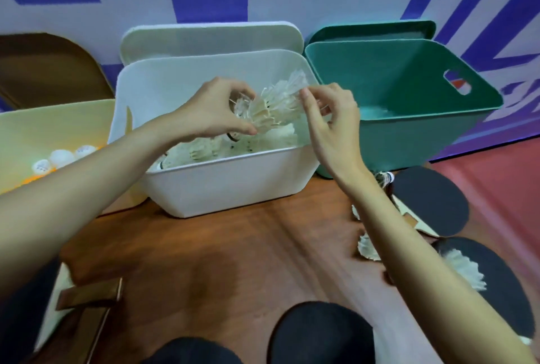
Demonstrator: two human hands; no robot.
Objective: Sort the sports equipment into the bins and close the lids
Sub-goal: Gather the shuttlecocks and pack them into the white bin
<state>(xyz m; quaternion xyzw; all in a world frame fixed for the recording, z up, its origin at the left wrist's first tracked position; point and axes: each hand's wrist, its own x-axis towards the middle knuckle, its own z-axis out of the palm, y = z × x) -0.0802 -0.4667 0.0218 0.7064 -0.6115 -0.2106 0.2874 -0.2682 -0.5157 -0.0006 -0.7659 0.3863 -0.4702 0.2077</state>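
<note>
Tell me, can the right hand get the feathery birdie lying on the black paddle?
Probably yes. The birdie lies uncovered on the paddle, beside the right forearm. But the right hand is holding the shuttlecock stack, so it must let go first.

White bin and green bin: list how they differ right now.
The white bin holds a heap of shuttlecocks; the green bin looks nearly empty. Both hands, left hand and right hand, hold a shuttlecock stack over the white bin, none over the green. Shared: both stand open, lids propped behind.
</note>
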